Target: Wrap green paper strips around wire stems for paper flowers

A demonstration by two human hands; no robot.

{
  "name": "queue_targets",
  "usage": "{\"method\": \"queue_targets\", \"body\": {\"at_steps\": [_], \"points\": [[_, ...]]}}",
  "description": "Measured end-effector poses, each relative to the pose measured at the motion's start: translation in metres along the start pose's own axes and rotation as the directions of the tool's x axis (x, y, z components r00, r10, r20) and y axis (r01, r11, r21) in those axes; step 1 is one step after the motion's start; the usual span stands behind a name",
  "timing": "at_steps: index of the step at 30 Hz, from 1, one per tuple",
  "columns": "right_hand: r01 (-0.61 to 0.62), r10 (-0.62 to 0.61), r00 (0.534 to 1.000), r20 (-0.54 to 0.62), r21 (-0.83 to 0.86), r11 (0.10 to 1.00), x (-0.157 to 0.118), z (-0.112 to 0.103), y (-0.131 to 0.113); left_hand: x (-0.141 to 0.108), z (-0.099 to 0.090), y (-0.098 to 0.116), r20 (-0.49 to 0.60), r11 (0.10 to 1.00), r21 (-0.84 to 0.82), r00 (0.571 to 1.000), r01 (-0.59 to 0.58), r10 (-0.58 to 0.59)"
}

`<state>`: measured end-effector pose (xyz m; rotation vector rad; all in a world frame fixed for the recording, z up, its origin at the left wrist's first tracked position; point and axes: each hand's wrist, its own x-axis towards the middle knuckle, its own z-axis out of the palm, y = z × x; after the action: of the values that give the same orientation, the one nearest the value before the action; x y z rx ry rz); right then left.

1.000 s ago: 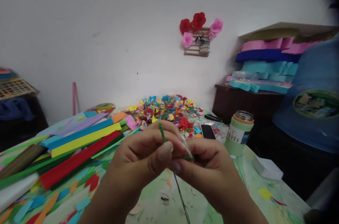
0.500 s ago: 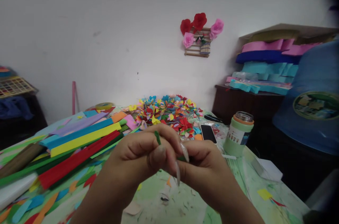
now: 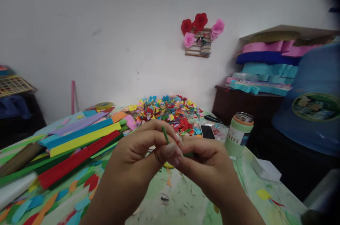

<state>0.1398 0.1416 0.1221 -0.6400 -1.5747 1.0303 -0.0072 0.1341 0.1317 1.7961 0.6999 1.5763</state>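
My left hand [image 3: 140, 157] is closed, thumb and fingers pinching a thin green paper-wrapped stem [image 3: 165, 135] whose tip sticks up above the thumb. My right hand [image 3: 209, 159] is closed too, its fingertips pressed against those of the left. A bit of green shows between the right thumb and forefinger, seemingly the same stem, though its middle is hidden by the fingers. Both hands are raised above the table [image 3: 183, 196], in front of a heap of colourful paper flowers [image 3: 170, 106].
Folded crepe paper [image 3: 85, 140] and cut paper petals [image 3: 45, 207] cover the table's left side. To the right are a phone [image 3: 208, 132], a green jar [image 3: 239, 134] without a lid and a white box [image 3: 266, 169]. A large blue water bottle [image 3: 310, 101] stands beyond the edge.
The fingertips have shifted and drawn closer together, the left fingers curling in. More of the green stem shows above my left thumb, leaning left.
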Motion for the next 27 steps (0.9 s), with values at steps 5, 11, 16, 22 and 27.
{"method": "queue_targets", "body": {"at_steps": [5,11,16,22,27], "points": [[-0.110,0.106,0.992,0.074,0.051,0.993,0.001,-0.004,0.003,0.004,-0.003,-0.004,0.122,0.992,-0.124,0.992,0.003,0.012],[-0.049,0.053,0.997,0.061,-0.069,0.996,0.008,-0.018,0.007,0.008,0.000,-0.009,0.116,0.970,-0.227,0.992,0.083,-0.057],[0.063,-0.070,0.996,-0.048,-0.127,0.990,0.016,-0.031,0.013,0.011,-0.002,-0.011,0.057,0.985,-0.038,0.984,0.169,-0.167],[0.196,-0.200,0.978,-0.064,-0.057,0.979,0.019,-0.025,0.017,0.013,0.002,-0.013,0.235,0.970,0.190,0.952,0.154,-0.197],[0.253,-0.251,0.952,-0.172,-0.016,0.967,0.020,-0.026,0.020,0.015,0.008,-0.023,0.250,0.966,0.204,0.945,0.160,-0.209]]}}
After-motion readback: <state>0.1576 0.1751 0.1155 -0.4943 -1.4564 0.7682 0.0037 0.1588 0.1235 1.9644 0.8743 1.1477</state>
